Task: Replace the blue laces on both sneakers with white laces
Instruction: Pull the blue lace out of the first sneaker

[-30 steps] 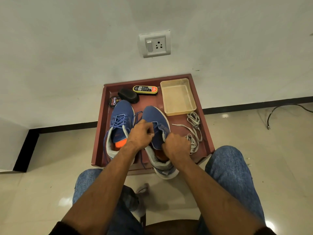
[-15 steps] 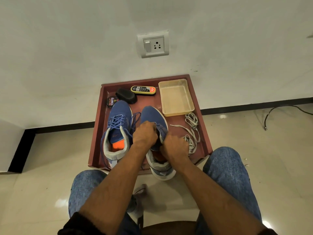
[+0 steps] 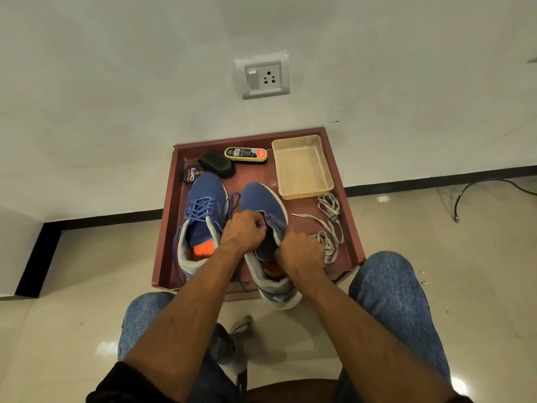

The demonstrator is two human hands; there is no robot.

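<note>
- My left hand [image 3: 243, 231] sits over the lacing of the right-hand sneaker [image 3: 266, 228], fingers curled tight and pinching the blue lace [image 3: 232, 199] near the top eyelets.
- My right hand [image 3: 302, 251] grips the same sneaker at its collar, fingers curled round the edge of the opening.
- That sneaker rests on the maroon tray [image 3: 174, 228], its heel hanging over the tray's near edge towards my knees.
- The other sneaker [image 3: 200, 225] lies just beside it on the tray's left half, still fully laced in blue, its loose lace ends trailing down towards the near edge.
- The white laces [image 3: 329, 225] lie loose on the tray's right side, near my right hand, just in front of the beige plastic tub [image 3: 302, 167].
- At the tray's far edge lie a black brush [image 3: 216, 164], a yellow-rimmed polish sponge [image 3: 245, 154] and a Cherry polish tin [image 3: 191, 174].
</note>
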